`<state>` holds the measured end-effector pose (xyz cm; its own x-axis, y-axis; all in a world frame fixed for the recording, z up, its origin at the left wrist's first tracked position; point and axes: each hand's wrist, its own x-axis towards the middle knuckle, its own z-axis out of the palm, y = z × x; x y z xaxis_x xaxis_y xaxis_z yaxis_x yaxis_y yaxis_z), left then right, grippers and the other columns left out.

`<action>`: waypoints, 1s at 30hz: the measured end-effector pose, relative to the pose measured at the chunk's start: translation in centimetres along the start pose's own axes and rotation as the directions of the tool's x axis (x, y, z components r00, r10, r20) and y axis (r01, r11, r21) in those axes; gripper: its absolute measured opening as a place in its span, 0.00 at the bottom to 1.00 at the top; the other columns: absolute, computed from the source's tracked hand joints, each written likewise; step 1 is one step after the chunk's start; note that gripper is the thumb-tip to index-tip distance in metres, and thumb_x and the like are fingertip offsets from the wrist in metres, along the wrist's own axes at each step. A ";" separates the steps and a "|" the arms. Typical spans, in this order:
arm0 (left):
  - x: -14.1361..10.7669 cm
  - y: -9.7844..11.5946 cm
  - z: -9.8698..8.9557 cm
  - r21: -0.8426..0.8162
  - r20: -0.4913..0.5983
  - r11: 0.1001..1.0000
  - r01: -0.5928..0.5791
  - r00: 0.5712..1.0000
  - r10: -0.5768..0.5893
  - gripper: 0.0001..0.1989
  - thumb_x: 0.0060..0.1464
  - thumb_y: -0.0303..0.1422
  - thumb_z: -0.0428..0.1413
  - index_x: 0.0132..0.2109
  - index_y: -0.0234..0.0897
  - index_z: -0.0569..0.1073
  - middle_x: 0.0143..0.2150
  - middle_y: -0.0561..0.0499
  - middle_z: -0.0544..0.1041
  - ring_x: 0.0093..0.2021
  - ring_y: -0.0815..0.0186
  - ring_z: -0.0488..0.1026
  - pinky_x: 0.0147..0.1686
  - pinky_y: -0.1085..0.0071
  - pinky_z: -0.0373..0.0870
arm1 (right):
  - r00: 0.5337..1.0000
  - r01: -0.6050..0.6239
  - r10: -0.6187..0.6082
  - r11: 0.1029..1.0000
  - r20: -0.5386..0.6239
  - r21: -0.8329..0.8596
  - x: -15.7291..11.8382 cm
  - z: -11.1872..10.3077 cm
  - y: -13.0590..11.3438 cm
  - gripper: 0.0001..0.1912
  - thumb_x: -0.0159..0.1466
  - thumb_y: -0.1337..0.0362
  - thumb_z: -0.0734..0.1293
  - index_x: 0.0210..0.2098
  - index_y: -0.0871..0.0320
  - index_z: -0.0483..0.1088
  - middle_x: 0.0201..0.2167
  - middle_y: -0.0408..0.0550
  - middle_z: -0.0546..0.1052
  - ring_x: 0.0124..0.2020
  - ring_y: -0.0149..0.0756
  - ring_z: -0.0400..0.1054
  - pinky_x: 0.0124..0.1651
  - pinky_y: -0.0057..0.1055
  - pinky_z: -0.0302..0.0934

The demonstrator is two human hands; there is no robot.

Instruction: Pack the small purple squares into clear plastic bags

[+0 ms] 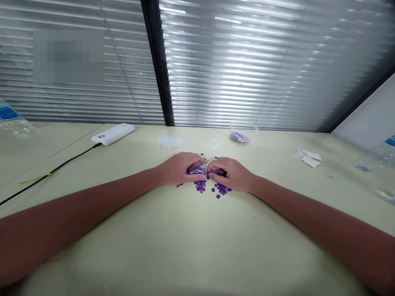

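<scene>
My left hand [180, 169] is curled around a small clear plastic bag [197, 168] with purple pieces in it. The bag's mouth seems to face right, toward my other hand. My right hand [234, 173] bends over the table just beside the bag, its fingertips close to the opening and its fingers closed over some purple pieces. Loose purple square pieces [221, 189] lie scattered on the table under and in front of both hands. How many pieces the right fingers hold is hidden.
Behind the hands stands a clear round container [243, 131] with pale purple bits. Clear plastic bags [170, 141] lie back left of it. A white power bank [113, 134] with a black cable [70, 159] is at left, white scraps [308, 157] at right. Plastic bottles [14, 119] stand at the sides.
</scene>
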<state>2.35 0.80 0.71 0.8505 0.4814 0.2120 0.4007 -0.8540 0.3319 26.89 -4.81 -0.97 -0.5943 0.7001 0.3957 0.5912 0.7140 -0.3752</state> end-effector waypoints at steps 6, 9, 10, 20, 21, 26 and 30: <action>0.0 0.1 0.0 0.006 0.000 1.000 0.002 1.000 -0.002 0.26 0.63 0.56 0.54 0.54 0.41 0.75 0.44 0.48 0.79 0.42 0.58 0.73 0.43 0.66 0.64 | 1.000 -0.006 0.006 1.000 0.000 0.002 0.0 0.0 0.0 0.03 0.68 0.67 0.67 0.41 0.55 0.74 0.31 0.42 0.75 0.32 0.32 0.66 0.38 0.29 0.56; 0.0 0.1 0.0 0.004 0.002 1.000 0.008 1.000 -0.008 0.26 0.63 0.56 0.54 0.54 0.41 0.75 0.45 0.48 0.79 0.43 0.58 0.73 0.43 0.66 0.64 | 1.000 -0.002 0.002 1.000 -0.003 0.001 0.0 0.0 0.0 0.03 0.68 0.66 0.67 0.41 0.55 0.74 0.31 0.42 0.76 0.32 0.32 0.66 0.38 0.30 0.57; 0.0 0.1 0.1 0.004 0.001 1.000 0.008 1.000 -0.008 0.26 0.63 0.56 0.54 0.54 0.41 0.75 0.45 0.48 0.79 0.43 0.58 0.73 0.42 0.66 0.64 | 1.000 -0.002 0.002 1.000 -0.005 0.000 0.0 0.0 0.0 0.03 0.68 0.66 0.67 0.41 0.55 0.74 0.31 0.42 0.76 0.32 0.32 0.66 0.38 0.30 0.57; 0.0 -0.1 0.1 -0.001 -0.012 1.000 0.000 1.000 0.000 0.25 0.62 0.56 0.55 0.54 0.41 0.76 0.44 0.48 0.79 0.42 0.59 0.73 0.42 0.66 0.65 | 1.000 -0.005 0.005 1.000 0.007 -0.005 0.0 0.0 -0.1 0.03 0.68 0.67 0.67 0.41 0.54 0.73 0.31 0.41 0.75 0.32 0.32 0.67 0.38 0.30 0.57; 0.0 -0.1 0.1 0.000 -0.012 1.000 0.000 1.000 0.000 0.25 0.62 0.56 0.55 0.54 0.41 0.76 0.43 0.48 0.79 0.42 0.59 0.73 0.42 0.66 0.65 | 1.000 -0.004 0.004 1.000 0.006 -0.005 0.0 0.0 -0.1 0.03 0.68 0.67 0.67 0.41 0.54 0.73 0.31 0.42 0.76 0.32 0.32 0.67 0.38 0.30 0.57; 0.0 0.0 0.1 -0.005 -0.010 1.000 0.001 1.000 -0.001 0.25 0.62 0.56 0.55 0.54 0.41 0.76 0.44 0.48 0.79 0.42 0.59 0.73 0.42 0.66 0.64 | 1.000 0.000 0.000 1.000 0.001 0.001 0.0 0.0 0.0 0.03 0.69 0.65 0.67 0.41 0.55 0.73 0.31 0.43 0.76 0.32 0.33 0.66 0.38 0.30 0.57; 0.0 -0.1 0.1 -0.002 -0.007 1.000 0.007 1.000 -0.007 0.26 0.62 0.56 0.55 0.54 0.42 0.75 0.44 0.49 0.79 0.42 0.60 0.73 0.43 0.66 0.64 | 1.000 -0.001 0.001 1.000 0.000 -0.005 0.0 0.0 0.0 0.03 0.68 0.66 0.67 0.41 0.55 0.74 0.31 0.42 0.76 0.32 0.33 0.66 0.38 0.30 0.57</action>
<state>2.34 0.84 0.54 0.8453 0.4885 0.2165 0.4057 -0.8504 0.3349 26.91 -4.83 -0.99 -0.5937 0.7010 0.3952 0.5943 0.7131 -0.3719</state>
